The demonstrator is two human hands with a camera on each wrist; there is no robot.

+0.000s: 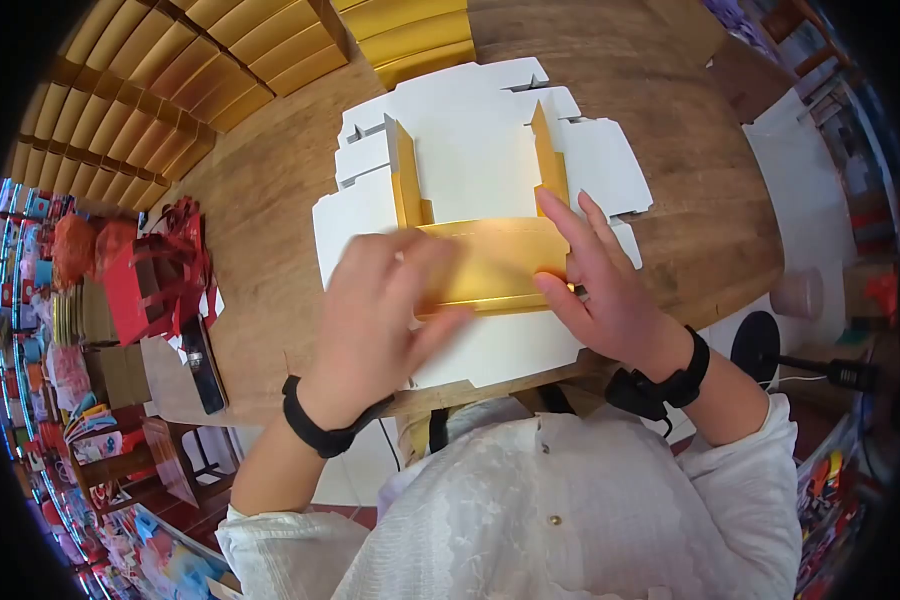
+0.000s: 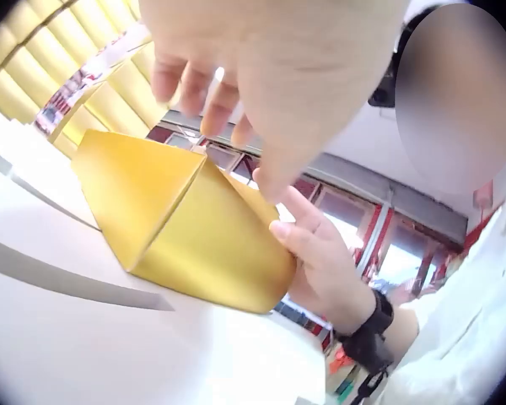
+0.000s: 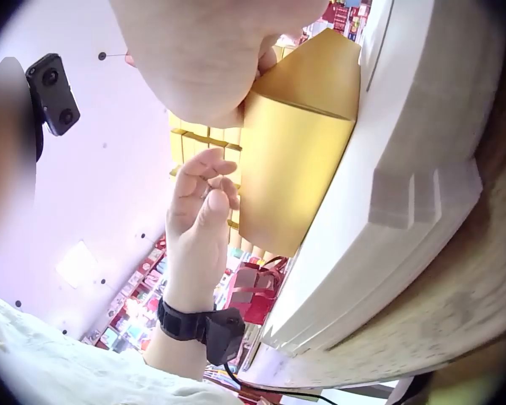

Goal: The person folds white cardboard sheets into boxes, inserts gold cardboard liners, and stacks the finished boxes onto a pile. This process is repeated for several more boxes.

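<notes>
A partly folded gold cardboard box (image 1: 490, 262), white inside, lies on a stack of flat white box blanks (image 1: 610, 165). Its near side is raised as a gold panel, and two gold side flaps (image 1: 406, 172) stand upright. My left hand (image 1: 375, 310), blurred in the head view, hovers at the left part of the panel with loosely bent fingers; the left wrist view shows them above the box. At the right end, my right hand (image 1: 615, 290) touches the box, thumb at the panel's edge and straight fingers along the right flap.
Rows of gold boxes (image 1: 150, 90) fill the table's back left, with more gold boxes (image 1: 410, 40) behind the blanks. Red bags (image 1: 160, 275) and a dark phone-like object (image 1: 203, 370) lie at the left on the wooden table (image 1: 710, 220). Packed shelves stand beyond.
</notes>
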